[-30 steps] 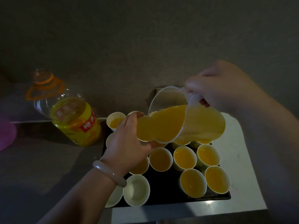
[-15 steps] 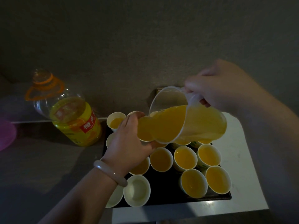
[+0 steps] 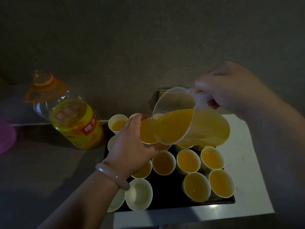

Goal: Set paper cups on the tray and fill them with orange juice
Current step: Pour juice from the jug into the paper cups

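The white worktop [image 3: 244, 162] carries a black tray [image 3: 166, 192] crowded with paper cups, and a big juice bottle [image 3: 74, 123], partly full, stands just beside the tray's left edge. Above the tray a clear jug [image 3: 198, 128] is tilted steeply, lip down to the left, with plenty of orange juice in it. The right hand [image 3: 227, 90] is curled round its handle. The left hand [image 3: 132, 146] is wrapped round one paper cup [image 3: 147, 135], which appears raised off the tray to the jug's lip and looks close to full. So the step in hand is filling, one cup at a time. The filled cups [image 3: 188, 161] on the right already hold juice. An empty cup [image 3: 139, 194] at the near left is white inside, with another beside it half hidden by the wrist. Next, I judge, the jug must be tipped back before the held cup overflows. The full cup then needs setting down in a free gap without slopping, and an empty one taking up.
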Motion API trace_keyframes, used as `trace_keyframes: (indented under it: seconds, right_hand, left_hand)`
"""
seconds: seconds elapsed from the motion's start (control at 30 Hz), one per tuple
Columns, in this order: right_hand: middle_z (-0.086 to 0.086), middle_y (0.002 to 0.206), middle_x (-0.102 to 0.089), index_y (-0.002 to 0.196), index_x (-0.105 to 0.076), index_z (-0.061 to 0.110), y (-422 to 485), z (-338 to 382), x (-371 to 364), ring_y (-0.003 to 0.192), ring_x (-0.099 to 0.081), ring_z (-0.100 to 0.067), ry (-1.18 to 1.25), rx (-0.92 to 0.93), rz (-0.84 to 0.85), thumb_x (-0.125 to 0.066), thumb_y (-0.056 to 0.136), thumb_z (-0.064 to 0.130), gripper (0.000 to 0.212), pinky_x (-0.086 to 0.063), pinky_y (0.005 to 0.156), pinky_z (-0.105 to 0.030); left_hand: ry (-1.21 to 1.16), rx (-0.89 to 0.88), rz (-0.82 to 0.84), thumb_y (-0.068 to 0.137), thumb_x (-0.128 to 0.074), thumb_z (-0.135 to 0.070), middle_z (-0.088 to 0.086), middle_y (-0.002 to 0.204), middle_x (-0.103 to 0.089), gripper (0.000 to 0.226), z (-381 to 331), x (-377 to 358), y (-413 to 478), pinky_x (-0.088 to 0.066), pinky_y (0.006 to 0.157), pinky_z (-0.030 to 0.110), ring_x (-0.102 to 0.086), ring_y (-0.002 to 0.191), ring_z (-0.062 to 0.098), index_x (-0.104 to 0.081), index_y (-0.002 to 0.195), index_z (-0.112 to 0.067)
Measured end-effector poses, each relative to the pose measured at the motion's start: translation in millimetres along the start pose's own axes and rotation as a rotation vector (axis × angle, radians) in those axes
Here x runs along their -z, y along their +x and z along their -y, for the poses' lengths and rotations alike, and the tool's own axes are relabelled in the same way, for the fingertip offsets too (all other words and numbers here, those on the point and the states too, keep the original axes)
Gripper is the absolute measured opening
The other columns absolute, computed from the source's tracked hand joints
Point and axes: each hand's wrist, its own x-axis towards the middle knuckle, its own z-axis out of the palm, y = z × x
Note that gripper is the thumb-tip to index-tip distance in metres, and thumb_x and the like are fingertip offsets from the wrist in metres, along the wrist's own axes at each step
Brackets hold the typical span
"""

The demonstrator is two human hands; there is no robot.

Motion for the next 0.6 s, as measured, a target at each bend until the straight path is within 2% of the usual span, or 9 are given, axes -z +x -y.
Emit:
trace_keyframes:
  seconds: [0.1,0.23,0.3,0.4,0.5,0.6]
  right_hand:
    - [0.002,0.039,-0.042,0.043,-0.057,0.016,1.8,-8.3,2.2,0.037,-0.037,-0.009,0.106,-0.063,-0.057,-0.06,0.072,0.025,0.031,-0.03,0.046,-0.026]
    - [0.006,0.036,-0.043,0.062,-0.053,0.011,2.3,-21.4,3.2,0.032,-0.038,-0.005,0.267,-0.165,-0.113,-0.059,0.073,0.019,0.015,-0.032,0.039,-0.021]
    - [0.004,0.037,-0.042,0.058,-0.052,0.012,1.6,-29.1,4.6,0.032,-0.038,-0.006,0.342,-0.189,-0.136,-0.058,0.076,0.015,0.02,-0.029,0.033,-0.016]
    - [0.0,0.04,-0.043,0.044,-0.054,0.012,-1.0,-37.8,6.2,0.035,-0.038,-0.01,0.429,-0.195,-0.14,-0.056,0.076,0.016,0.032,-0.025,0.032,-0.015]
    - [-0.001,0.043,-0.044,0.049,-0.05,0.015,-2.9,-45.4,7.3,0.038,-0.037,-0.013,0.501,-0.229,-0.16,-0.053,0.075,0.018,0.027,-0.024,0.034,-0.019]
    - [0.003,0.042,-0.044,0.046,-0.05,0.017,-6.9,-50.2,9.8,0.036,-0.036,-0.013,0.645,-0.267,-0.185,-0.052,0.066,0.024,0.021,-0.025,0.033,-0.017]
  left_hand:
    - [-0.022,0.008,-0.002,0.065,-0.076,-0.05,-0.013,0.13,-0.042,0.089,0.6,-0.7,0.5,-0.046,0.091,0.027,-0.045,0.116,0.008,-0.031,0.14,-0.031]
    - [-0.069,-0.027,-0.028,0.068,-0.076,-0.048,-0.013,0.123,-0.048,0.077,1.7,-2.2,-0.9,-0.047,0.079,0.019,-0.051,0.106,0.006,-0.038,0.134,-0.033]
    - [-0.075,-0.035,-0.047,0.07,-0.078,-0.044,-0.014,0.12,-0.05,0.074,2.6,-3.0,-1.0,-0.045,0.074,0.015,-0.053,0.103,0.005,-0.039,0.132,-0.034]
    - [-0.072,-0.038,-0.064,0.071,-0.078,-0.039,-0.016,0.117,-0.049,0.073,2.5,-3.8,-0.5,-0.043,0.07,0.013,-0.052,0.099,0.002,-0.038,0.132,-0.034]
    - [-0.078,-0.041,-0.066,0.07,-0.078,-0.041,-0.016,0.116,-0.05,0.074,1.9,-4.2,0.1,-0.047,0.072,0.017,-0.054,0.097,0.003,-0.038,0.132,-0.035]
    - [-0.106,-0.035,-0.082,0.07,-0.078,-0.042,-0.016,0.116,-0.053,0.074,0.9,-5.5,-0.8,-0.05,0.077,0.021,-0.056,0.099,0.003,-0.04,0.132,-0.034]
